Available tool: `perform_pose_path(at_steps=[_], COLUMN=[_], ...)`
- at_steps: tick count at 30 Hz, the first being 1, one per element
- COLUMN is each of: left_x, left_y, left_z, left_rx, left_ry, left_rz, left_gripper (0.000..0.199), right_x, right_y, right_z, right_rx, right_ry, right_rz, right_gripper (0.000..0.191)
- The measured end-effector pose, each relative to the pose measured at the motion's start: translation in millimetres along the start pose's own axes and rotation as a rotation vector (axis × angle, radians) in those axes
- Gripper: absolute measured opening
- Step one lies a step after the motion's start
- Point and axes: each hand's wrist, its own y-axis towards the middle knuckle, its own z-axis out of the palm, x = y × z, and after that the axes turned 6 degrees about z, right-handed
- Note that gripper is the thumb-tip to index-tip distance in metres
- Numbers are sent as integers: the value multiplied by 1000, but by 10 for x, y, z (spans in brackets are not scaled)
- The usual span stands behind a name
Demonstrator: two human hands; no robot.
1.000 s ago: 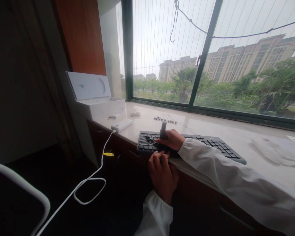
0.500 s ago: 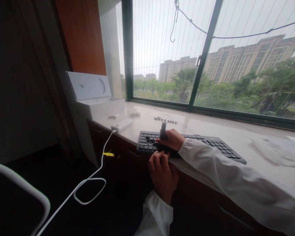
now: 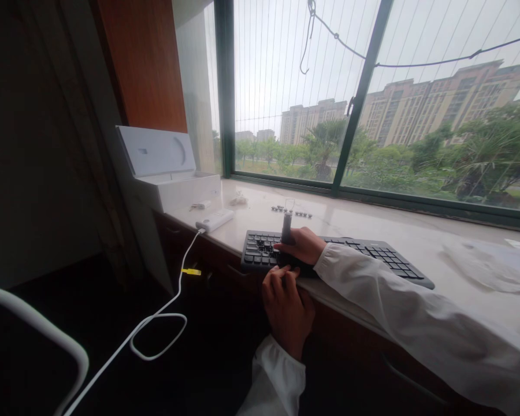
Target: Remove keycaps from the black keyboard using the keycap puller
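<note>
As the right hand (image 3: 305, 245) grips an upright tool (image 3: 287, 227) over a black keyboard (image 3: 385, 257), the handle's top sits slightly farther from the right wrist than 0.5 seconds ago, its wire loop shifted with it. Both hands otherwise match the earlier view, so I read a small change of angle at the same spot on the keys rather than a new hold.

From my remote post, I see the right fingers closed around the handle. Just below them, on the near side, the left hand (image 3: 288, 318) is bent, its fingertips at the keyboard's near edge; I cannot tell whether they pinch anything. The keyboard lies on the pale counter (image 3: 351, 216), beneath the right hand and extending to both sides of it.

Beyond the right hand, small dark pieces (image 3: 303, 214) stand in a row. To its left are a white power bank (image 3: 216, 219) with a cable (image 3: 179, 283) and, farther off, an open box (image 3: 186, 190). Well to its right lies crumpled plastic (image 3: 481, 266).
</note>
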Motion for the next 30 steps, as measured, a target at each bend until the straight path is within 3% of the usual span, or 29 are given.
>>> perform_pose_path(at_steps=[30], left_x=[-12], left_y=[-1], left_z=[-23], left_rx=[3], left_ry=[56], left_rz=[9], left_gripper=[29], right_x=[-20], right_y=[8], right_z=[-30], right_rx=[0], right_ry=[51], right_rz=[11], right_gripper=[56])
